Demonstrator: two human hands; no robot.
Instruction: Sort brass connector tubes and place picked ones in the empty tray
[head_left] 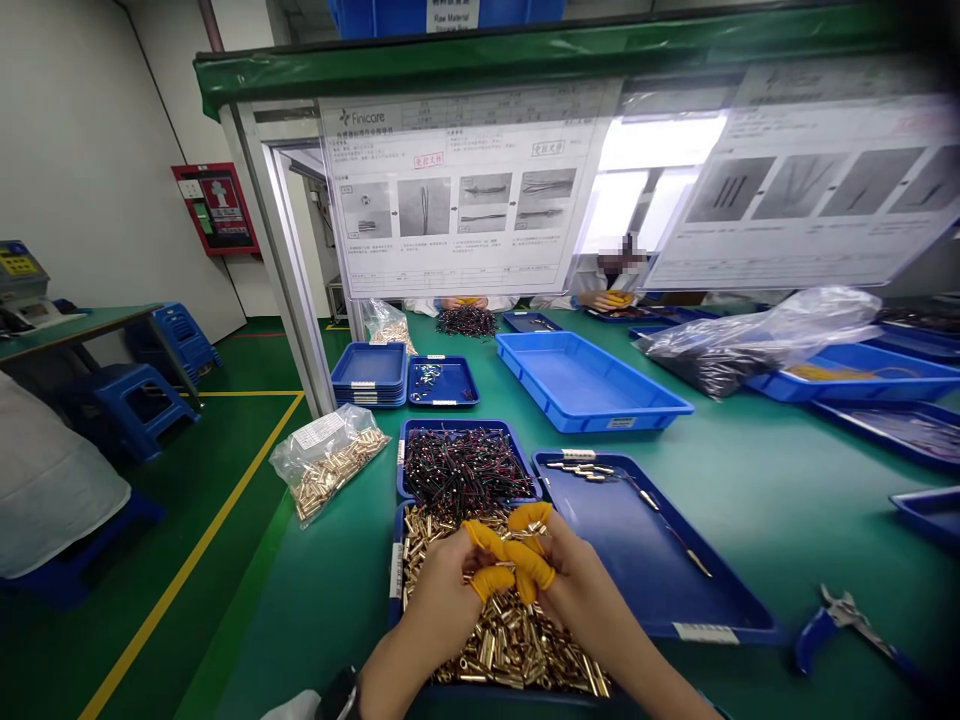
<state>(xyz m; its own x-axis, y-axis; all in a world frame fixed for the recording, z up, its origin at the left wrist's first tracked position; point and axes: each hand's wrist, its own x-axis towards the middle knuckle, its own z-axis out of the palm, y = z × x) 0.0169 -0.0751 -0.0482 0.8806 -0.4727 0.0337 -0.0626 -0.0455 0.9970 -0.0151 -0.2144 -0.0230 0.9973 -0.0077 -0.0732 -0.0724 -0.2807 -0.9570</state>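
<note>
My left hand (pixel 450 575) and my right hand (pixel 566 570) meet over a tray of short brass tubes (pixel 502 640), with yellow finger cots on the fingertips. The fingers of both are closed and pressed together. A few brass tubes show between the thumb and fingers of my right hand. What my left fingers pinch is hidden. Just beyond lies a tray of black and red wire leads (pixel 465 465) with small tips. To the right, a blue tray (pixel 637 560) holds several brass pieces at its far edge and thin wired pieces along its right side.
A plastic bag of brass tubes (pixel 337 465) lies left of the trays. Blue-handled pliers (pixel 844 620) rest at the right. Behind are stacked trays (pixel 367 375), a large light-blue bin (pixel 600 385) and a clear bag (pixel 757 340). Co-workers sit across the table beneath hanging instruction sheets (pixel 465 200).
</note>
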